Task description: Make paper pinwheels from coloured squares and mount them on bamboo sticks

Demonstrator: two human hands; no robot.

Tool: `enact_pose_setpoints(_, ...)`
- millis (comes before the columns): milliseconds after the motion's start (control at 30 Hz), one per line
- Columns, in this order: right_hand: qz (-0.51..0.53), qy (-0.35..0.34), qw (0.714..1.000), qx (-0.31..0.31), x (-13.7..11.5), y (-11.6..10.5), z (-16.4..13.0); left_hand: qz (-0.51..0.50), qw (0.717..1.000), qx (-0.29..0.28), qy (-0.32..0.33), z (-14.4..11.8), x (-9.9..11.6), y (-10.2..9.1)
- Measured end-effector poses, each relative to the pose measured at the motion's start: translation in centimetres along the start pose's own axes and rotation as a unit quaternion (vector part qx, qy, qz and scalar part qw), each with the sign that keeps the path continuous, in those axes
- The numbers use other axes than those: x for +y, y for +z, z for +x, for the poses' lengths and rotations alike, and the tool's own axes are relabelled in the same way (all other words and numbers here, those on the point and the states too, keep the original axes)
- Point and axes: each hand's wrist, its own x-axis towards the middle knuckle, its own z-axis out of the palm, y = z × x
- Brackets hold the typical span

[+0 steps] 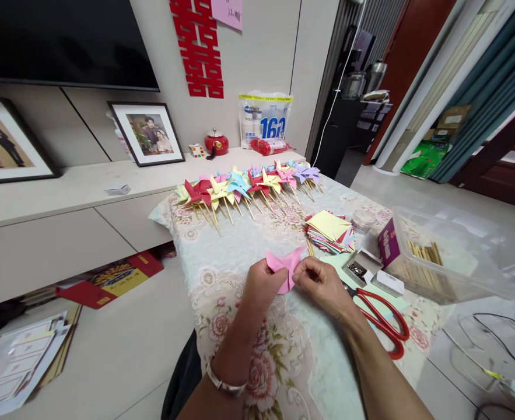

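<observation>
A pink paper pinwheel (287, 263), its corners folded inward, is held over the near part of the table between my two hands. My left hand (263, 284) grips its left side, with the thumb near the centre. The fingers of my right hand (321, 282) are pinched at its right edge; whether a small item is also between them cannot be made out. Just right of my right hand lie scissors with red handles (386, 321). Behind them sit a small box of metal pins (357, 271) and a stack of coloured paper squares (330, 230).
Finished pinwheels on sticks (240, 186) lie in a row at the table's far side. A clear plastic bin (454, 265) of wooden sticks stands at the right, beside a small white box (387, 283) and a round clear container (363, 220). Flowered cloth (222, 291) covers the table.
</observation>
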Motion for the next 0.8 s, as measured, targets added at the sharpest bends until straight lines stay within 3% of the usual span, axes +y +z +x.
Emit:
enact_pose_setpoints(233,-0.004,0.027,1.000,0.013,0.0,0.2,0.1,0.052,0.999,0.005,0.014,0.1,-0.4,0.1)
enact_pose_setpoints(533,0.002,0.037,0.999,0.016,-0.1,0.2,0.2,0.032,0.999,0.001,-0.002,-0.4,0.7,0.3)
enact_pose_setpoints(800,-0.007,0.038,0.999,0.018,-0.2,0.2,0.2,0.041,0.999,0.001,0.014,-0.1,-0.3,0.2)
